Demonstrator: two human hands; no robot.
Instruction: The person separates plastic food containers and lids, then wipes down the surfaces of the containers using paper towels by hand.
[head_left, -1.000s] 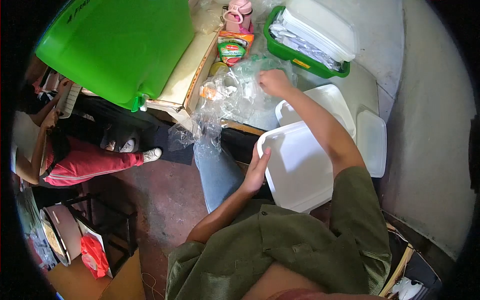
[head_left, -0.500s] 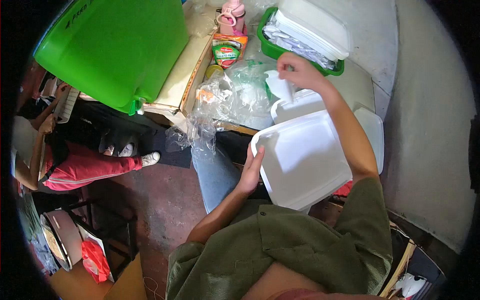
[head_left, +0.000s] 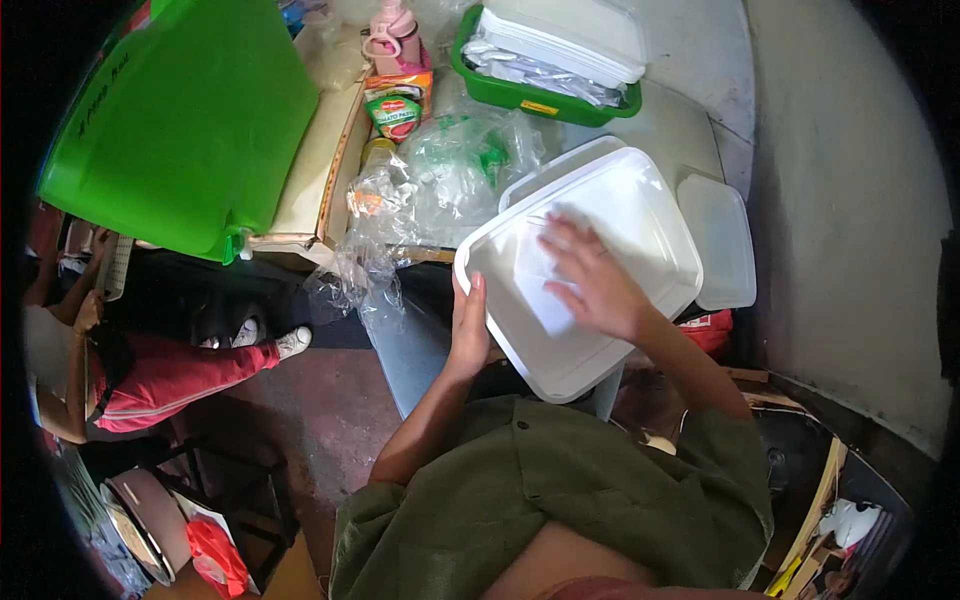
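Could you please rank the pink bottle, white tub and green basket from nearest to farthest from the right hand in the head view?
1. White tub: the right hand is within its walls.
2. Green basket: beyond the tub, against the table's far side.
3. Pink bottle: farther off, left of the basket.

- The left hand point(head_left: 470, 325) is at the left rim of the front plastic tub point(head_left: 640, 215); the right hand point(head_left: 590, 275) is inside it.
- Just behind this tub, partly covered by it, lies a second tub point(head_left: 570, 165) on the table point(head_left: 690, 150).
- To their right lies a lid point(head_left: 725, 245), near the wall point(head_left: 850, 200).
- Farther back stands a basket point(head_left: 540, 106), wrapped packs point(head_left: 535, 70) in it, lidded containers point(head_left: 565, 45) on top.
- Left of the basket: plastic bags point(head_left: 450, 170), with a tomato paste pouch point(head_left: 395, 118) and, behind it, a water bottle point(head_left: 395, 35).
- Far left: a drink dispenser point(head_left: 180, 130).
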